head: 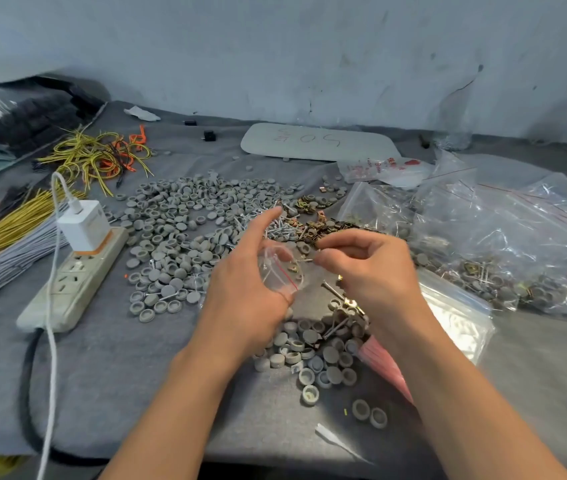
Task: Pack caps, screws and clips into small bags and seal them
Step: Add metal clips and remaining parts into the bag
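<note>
- Left hand (pixel 240 285): raised over the grey cloth (pixel 119 375). My thumb and lower fingers grip a small clear bag (pixel 280 271); my index finger is straight and points away from me.
- Small clear bag: held off the cloth between my two hands. Its red zip line runs across the side facing me. A brass clip (pixel 294 269) shows inside it.
- Right hand (pixel 368 268): fingers curled, thumb and fingertips pinched together on a thin metal piece (pixel 305 260) at the bag's edge. I cannot tell whether this piece is a screw or part of a clip.
- Caps, far pile (pixel 185 230): grey round caps spread widely on the cloth beyond my left hand.
- Caps, near pile (pixel 309 351): a smaller heap directly below my hands, with a few screws and brass clips mixed in at its top.
- Loose screws (pixel 268 225): lying beyond my left index finger, touching the far pile.
- Loose clips (pixel 313 223): dark and brass, just right of the loose screws.
- Large clear bags (pixel 503 237): to my right, holding caps, screws and clips.
- Flat zip bags (pixel 455 313): a stack beside my right wrist.
- Power strip (pixel 74 282): to my left, with a white charger (pixel 84 225) plugged in.
- Yellow wires (pixel 95 154): in a loose tangle at the far left.
- White board (pixel 316 142): flat at the far edge, with handwriting on it.
</note>
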`<state>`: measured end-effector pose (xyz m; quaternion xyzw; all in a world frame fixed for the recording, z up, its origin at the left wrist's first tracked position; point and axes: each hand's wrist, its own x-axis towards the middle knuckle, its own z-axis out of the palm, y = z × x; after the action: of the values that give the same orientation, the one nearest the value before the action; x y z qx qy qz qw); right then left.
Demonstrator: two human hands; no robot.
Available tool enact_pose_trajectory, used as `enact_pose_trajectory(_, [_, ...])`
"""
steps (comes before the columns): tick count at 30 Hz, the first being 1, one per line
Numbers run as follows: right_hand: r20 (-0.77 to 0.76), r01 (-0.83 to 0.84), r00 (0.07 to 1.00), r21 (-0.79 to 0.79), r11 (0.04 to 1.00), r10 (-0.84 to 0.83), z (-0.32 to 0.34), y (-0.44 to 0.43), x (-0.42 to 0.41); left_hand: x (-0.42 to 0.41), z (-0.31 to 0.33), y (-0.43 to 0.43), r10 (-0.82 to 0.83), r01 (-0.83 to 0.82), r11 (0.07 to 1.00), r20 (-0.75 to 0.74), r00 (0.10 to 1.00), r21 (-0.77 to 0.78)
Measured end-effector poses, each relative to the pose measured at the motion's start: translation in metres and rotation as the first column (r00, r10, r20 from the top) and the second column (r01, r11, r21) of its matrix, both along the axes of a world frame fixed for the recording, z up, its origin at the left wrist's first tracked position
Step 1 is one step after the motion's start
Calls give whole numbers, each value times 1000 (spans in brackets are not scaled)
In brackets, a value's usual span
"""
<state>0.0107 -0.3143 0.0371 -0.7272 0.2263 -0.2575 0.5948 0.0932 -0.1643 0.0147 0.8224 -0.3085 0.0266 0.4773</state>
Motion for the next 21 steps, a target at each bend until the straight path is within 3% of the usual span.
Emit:
enact_pose_trajectory(4, [-113, 212, 957, -356, 910, -266, 0, -20, -9, 3, 3, 5, 118, -112, 983, 30, 993, -145])
enact_pose_trajectory(8, [-343, 41, 881, -630, 775, -326, -5, -24, -15, 2, 6, 7, 182, -162, 980, 194, 964, -112])
enact_pose_trajectory(15, [-473, -212, 775, -819, 533, -418, -7, -20, -8, -7, -2, -9, 72, -95, 984, 155, 985, 149])
enact_pose_trajectory(21, [-486, -233, 725, -840, 490, -489, -7, -16, -6, -5, -5, -12, 75, -93, 972, 90, 993, 215])
